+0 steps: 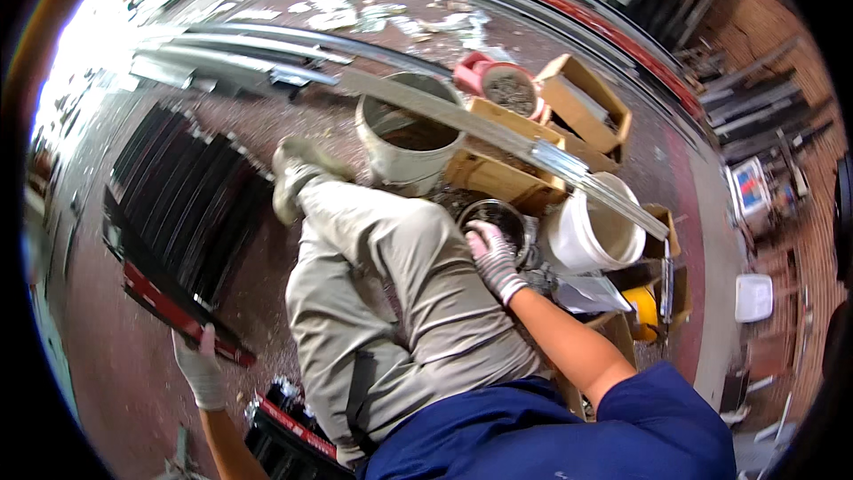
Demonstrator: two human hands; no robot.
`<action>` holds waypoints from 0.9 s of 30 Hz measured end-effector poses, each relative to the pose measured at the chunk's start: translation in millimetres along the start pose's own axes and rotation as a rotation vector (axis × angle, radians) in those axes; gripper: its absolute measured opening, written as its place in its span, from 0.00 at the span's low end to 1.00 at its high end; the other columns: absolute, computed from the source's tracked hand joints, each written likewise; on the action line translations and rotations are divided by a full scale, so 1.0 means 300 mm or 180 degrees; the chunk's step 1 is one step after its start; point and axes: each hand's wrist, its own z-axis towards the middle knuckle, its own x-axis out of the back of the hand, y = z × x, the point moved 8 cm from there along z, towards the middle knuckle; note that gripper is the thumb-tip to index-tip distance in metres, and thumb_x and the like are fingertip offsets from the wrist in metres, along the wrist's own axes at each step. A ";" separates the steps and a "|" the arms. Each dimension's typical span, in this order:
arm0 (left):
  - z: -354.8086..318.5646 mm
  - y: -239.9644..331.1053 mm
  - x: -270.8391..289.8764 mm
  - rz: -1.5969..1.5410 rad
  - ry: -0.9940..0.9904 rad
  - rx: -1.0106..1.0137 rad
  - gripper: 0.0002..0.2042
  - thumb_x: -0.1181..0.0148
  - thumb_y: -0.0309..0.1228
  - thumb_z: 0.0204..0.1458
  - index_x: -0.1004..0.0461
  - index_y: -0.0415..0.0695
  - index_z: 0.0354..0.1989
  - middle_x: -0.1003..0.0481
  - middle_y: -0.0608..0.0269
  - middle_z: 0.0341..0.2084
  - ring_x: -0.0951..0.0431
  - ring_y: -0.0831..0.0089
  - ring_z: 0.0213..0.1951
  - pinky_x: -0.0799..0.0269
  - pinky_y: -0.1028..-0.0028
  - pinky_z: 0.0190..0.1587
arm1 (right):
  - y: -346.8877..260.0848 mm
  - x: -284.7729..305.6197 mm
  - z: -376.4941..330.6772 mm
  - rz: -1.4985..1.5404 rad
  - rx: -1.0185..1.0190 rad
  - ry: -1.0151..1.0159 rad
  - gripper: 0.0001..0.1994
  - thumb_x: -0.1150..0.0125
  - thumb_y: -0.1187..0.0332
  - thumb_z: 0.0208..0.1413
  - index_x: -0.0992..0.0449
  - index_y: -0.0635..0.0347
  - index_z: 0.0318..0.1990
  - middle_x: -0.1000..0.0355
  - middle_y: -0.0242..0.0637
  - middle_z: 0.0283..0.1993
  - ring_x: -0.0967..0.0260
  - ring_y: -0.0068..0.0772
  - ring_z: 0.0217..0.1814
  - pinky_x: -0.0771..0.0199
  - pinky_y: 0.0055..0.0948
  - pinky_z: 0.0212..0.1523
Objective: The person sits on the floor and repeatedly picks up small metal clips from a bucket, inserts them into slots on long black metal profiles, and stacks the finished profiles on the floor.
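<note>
My left hand (pixel 201 372), in a light glove, is closed round the near edge of a long black and red metal bar (pixel 169 298), thumb on top. The bar is tilted and lies along the near side of a stack of black metal bars (pixel 182 200) on the floor. My right hand (pixel 491 260), in a white and pink glove, is at a round dark metal bowl (pixel 511 218) beside my knee. Its fingers are bent together at the bowl's near left rim; whatever they may hold is too small to make out.
A white bucket (pixel 597 236), a dirty pail (pixel 400 156), a pink container (pixel 511 89) and cardboard boxes (pixel 582 107) crowd my right. A long metal strip (pixel 498 135) lies across them. More black and red bars (pixel 293 431) lie beside my left leg. Long metal profiles (pixel 267 49) lie beyond my feet.
</note>
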 end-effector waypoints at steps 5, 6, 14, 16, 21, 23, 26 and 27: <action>-0.102 0.191 -0.289 0.0686 -0.0594 -0.0875 0.12 0.33 0.22 0.56 0.29 0.40 0.45 0.32 0.66 0.32 0.31 0.73 0.34 0.30 0.70 0.38 | 0.405 -0.023 -0.122 -0.1543 -0.0485 -0.1029 0.25 0.36 0.51 0.62 0.21 0.59 0.58 0.23 0.51 0.59 0.25 0.56 0.61 0.26 0.46 0.65; -0.120 0.194 -0.333 0.0703 -0.0920 -0.1106 0.13 0.31 0.24 0.54 0.33 0.41 0.39 0.34 0.60 0.29 0.33 0.67 0.31 0.32 0.68 0.35 | 0.451 -0.022 -0.131 -0.1682 -0.0512 -0.1136 0.25 0.36 0.51 0.62 0.21 0.59 0.58 0.24 0.51 0.59 0.25 0.56 0.60 0.25 0.46 0.64; -0.334 0.468 -0.787 0.1509 -0.1721 -0.2396 0.15 0.25 0.30 0.42 0.29 0.45 0.31 0.31 0.53 0.25 0.27 0.48 0.29 0.34 0.53 0.30 | 0.725 -0.043 -0.018 -0.2424 -0.0463 -0.1575 0.15 0.36 0.56 0.60 0.18 0.51 0.50 0.20 0.44 0.51 0.21 0.51 0.55 0.20 0.48 0.57; -0.377 0.486 -0.878 0.1573 -0.1871 -0.2372 0.15 0.24 0.30 0.41 0.29 0.46 0.30 0.31 0.54 0.25 0.27 0.48 0.30 0.33 0.53 0.31 | 0.753 -0.074 0.009 -0.2454 -0.0690 -0.1813 0.15 0.35 0.58 0.60 0.19 0.50 0.51 0.22 0.45 0.54 0.22 0.51 0.58 0.20 0.48 0.58; -0.444 0.480 -1.005 0.2045 -0.1819 -0.2298 0.17 0.25 0.30 0.34 0.30 0.49 0.30 0.32 0.57 0.26 0.28 0.50 0.30 0.33 0.54 0.30 | 0.852 -0.163 -0.032 -0.2330 -0.1446 -0.2123 0.16 0.37 0.71 0.60 0.18 0.53 0.55 0.26 0.46 0.63 0.24 0.50 0.66 0.21 0.47 0.61; -0.445 0.488 -1.030 0.2057 -0.1844 -0.2363 0.18 0.25 0.29 0.33 0.31 0.49 0.30 0.32 0.57 0.26 0.28 0.50 0.30 0.34 0.54 0.30 | 0.906 -0.175 -0.035 -0.2324 -0.1414 -0.2125 0.16 0.35 0.68 0.55 0.17 0.54 0.52 0.22 0.50 0.59 0.21 0.54 0.60 0.20 0.50 0.59; -0.439 0.521 -1.055 0.1967 -0.1855 -0.2424 0.18 0.25 0.29 0.34 0.31 0.49 0.30 0.33 0.57 0.25 0.28 0.50 0.30 0.35 0.54 0.30 | 0.962 -0.199 -0.009 -0.2256 -0.1467 -0.2338 0.16 0.35 0.67 0.55 0.16 0.55 0.51 0.20 0.50 0.59 0.20 0.54 0.59 0.19 0.51 0.57; -0.443 0.512 -1.062 0.2008 -0.1884 -0.2415 0.18 0.25 0.29 0.34 0.31 0.49 0.30 0.32 0.56 0.25 0.28 0.50 0.30 0.35 0.54 0.30 | 0.975 -0.190 -0.015 -0.2213 -0.1461 -0.2395 0.15 0.35 0.67 0.56 0.16 0.55 0.51 0.20 0.50 0.59 0.20 0.54 0.59 0.19 0.50 0.56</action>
